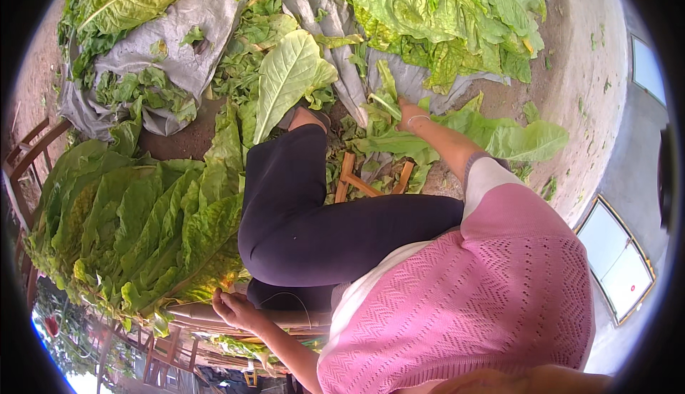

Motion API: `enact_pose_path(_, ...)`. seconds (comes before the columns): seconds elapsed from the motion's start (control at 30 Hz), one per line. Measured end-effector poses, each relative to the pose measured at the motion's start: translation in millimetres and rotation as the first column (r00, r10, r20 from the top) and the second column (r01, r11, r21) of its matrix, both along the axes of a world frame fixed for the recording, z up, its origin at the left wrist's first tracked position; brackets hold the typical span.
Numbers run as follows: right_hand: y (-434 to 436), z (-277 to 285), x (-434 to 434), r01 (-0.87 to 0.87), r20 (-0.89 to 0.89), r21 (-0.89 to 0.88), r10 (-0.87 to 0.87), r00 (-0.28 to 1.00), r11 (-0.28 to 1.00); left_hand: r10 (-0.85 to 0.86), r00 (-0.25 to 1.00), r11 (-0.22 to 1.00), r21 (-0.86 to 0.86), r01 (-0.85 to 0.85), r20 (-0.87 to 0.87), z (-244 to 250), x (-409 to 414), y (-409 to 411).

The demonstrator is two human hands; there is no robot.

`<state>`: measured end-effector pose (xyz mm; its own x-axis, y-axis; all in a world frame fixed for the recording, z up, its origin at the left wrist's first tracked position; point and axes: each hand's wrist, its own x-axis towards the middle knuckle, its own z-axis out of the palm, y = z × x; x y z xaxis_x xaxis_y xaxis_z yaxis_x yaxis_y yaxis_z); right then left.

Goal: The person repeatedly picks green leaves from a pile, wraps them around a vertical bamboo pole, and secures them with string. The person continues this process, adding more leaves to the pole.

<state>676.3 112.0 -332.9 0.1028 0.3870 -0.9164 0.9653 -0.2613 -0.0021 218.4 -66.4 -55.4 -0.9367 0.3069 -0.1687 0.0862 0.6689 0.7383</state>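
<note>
My right hand (411,115), with a bracelet at the wrist, is low among loose leaves and closed around the pale stalk (386,105) of a broad green leaf (508,136). Some of its fingers are hidden by foliage. My left hand (235,308) pinches a thin thread (291,296) beside a wooden pole (200,311). Part of the thread runs from my fingertips toward a dense row of large green leaves (134,222) hanging along the pole. A single pale leaf (289,73) leans by my foot.
Heaps of big yellow-green leaves (444,14) lie on grey sheeting (176,35) at the top. A wooden frame (364,182) stands beside my leg. Wooden chairs (168,356) are at lower left, and a wall with windows (615,260) is on the right.
</note>
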Motion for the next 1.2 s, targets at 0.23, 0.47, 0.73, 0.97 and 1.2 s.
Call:
enact_pose_path(0.23,-131,51,228,-0.415,0.287,-0.408,0.546,0.787,0.813,-0.081,0.997,0.995,-0.054,0.081,0.008,-2,-9,-11)
enact_pose_path(0.47,-3,95,215,-0.212,0.361,0.023,0.189,0.913,0.977,-0.099,0.992,0.985,-0.151,0.087,-0.078,-4,-4,-11)
enact_pose_path(0.73,266,129,150,-0.278,0.420,0.811,-0.181,0.889,0.514,-0.279,0.931,0.932,-0.298,0.205,-0.233,-7,-19,-35)
enact_pose_path(0.97,288,82,170,-0.364,0.441,0.729,0.009,0.898,0.580,-0.198,0.973,0.953,-0.256,0.162,-0.122,-10,-23,-30)
enact_pose_path(1.2,239,199,132,-0.231,0.193,0.893,0.134,0.972,0.387,-0.166,0.974,0.981,-0.129,0.147,-0.155,-9,-9,-10)
